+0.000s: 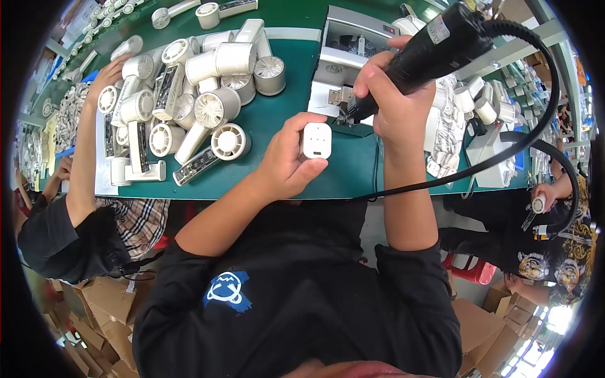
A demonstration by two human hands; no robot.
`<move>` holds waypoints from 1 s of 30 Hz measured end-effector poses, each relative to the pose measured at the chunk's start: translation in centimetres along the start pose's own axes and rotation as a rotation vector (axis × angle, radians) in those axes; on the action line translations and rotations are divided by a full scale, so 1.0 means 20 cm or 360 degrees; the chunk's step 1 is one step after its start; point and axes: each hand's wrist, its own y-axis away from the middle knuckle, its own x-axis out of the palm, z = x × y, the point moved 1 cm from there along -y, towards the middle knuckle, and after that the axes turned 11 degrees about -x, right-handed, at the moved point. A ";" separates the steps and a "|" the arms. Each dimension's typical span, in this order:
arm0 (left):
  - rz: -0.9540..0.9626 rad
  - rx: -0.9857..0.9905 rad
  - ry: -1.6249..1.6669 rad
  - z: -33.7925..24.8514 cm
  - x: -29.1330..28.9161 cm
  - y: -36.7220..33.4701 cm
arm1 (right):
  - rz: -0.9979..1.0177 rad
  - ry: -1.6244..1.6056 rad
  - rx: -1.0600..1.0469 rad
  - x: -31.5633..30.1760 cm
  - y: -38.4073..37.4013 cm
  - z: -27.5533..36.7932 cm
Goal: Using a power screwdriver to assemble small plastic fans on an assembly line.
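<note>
Left hand (pixel 293 154): was curled around a white case (pixel 316 141), near twelve o'clock
Right hand (pixel 400 94): was wrapped round a black tool (pixel 428 53), between one and two o'clock
White fans (pixel 211 108): lay heaped, ten o'clock

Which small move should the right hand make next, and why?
Probably bring the black power tool toward the white part: the right hand holds the tool with its tip by the grey box, while the left hand presents the part's dotted face upward.
</note>
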 end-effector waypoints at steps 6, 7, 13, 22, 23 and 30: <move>0.0021 -0.0196 -0.0084 -0.04 0.03 -0.01 | 0.0024 -0.0193 -0.0138 -0.01 0.00 0.19; 0.0025 -0.0196 -0.0078 -0.06 0.03 -0.02 | 0.0120 -0.0320 -0.0286 -0.01 -0.01 0.27; -0.0040 -0.0051 -0.0324 -0.07 0.03 -0.04 | 0.0351 -0.0366 -0.0333 0.11 -0.02 0.35; 0.0017 -0.0039 -0.0398 -0.05 0.05 -0.04 | 0.0301 -0.0218 -0.0172 0.17 -0.01 0.40; -0.0006 0.0016 -0.0339 -0.03 0.05 -0.04 | 0.0292 -0.0137 -0.0149 0.18 0.00 0.41; 0.0027 -0.0178 -0.0115 -0.04 0.02 -0.02 | 0.0105 -0.0345 -0.0353 0.02 -0.07 0.27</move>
